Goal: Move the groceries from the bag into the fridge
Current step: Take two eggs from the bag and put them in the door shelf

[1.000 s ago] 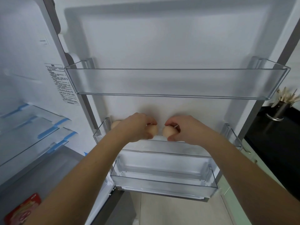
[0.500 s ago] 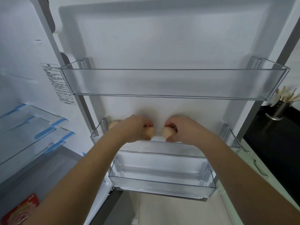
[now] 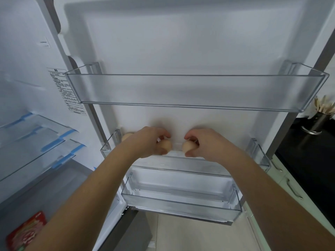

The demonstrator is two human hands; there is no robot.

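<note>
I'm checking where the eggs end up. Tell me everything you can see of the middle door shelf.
The middle door shelf is a clear plastic bin clipped to the white inner fridge door, level, between two other clear bins. The left hand and right hand each hold an egg over it; a third egg sits at its left end. Forearms hide much of its front rail.

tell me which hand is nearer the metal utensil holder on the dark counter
Right. The right hand, holding an egg, is closer to the utensil holder; the left hand is farther across the middle door shelf.
</note>
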